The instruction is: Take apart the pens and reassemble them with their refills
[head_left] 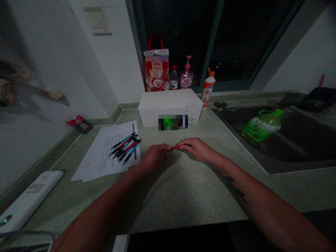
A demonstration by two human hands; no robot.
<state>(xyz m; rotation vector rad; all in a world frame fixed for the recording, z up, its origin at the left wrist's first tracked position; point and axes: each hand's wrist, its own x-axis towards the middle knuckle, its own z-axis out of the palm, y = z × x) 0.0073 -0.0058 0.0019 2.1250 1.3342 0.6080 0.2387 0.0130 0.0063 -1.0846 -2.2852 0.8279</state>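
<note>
The left hand [157,153] and the right hand [198,148] meet over the desk [178,199], in front of the white box [170,99], each with its fingers closed on one slim red pen [176,147]. The left fingertips pinch its dark left end; the right fingers grip the barrel near its other end. A short red stretch shows between them, lying almost level, parallel to the front of the box. The fingers hide the rest, so whether the pen is whole or in parts cannot be told.

For good handling, both grips should probably stay light and in one straight line, since a sideways push could bend so thin a barrel. Working low over the desk, as here, would help if a small part slipped free.

Nearest the hands, a blurred-out object [173,122] is at the front face of the box. To the left of the box and nearer the person, a loose pile of pens [124,147], blue, red and black, rests on printed sheets [94,159]; elbows are best kept off it. To the right of the box is the sink [301,141], with a green bottle [264,126] inside.
</note>
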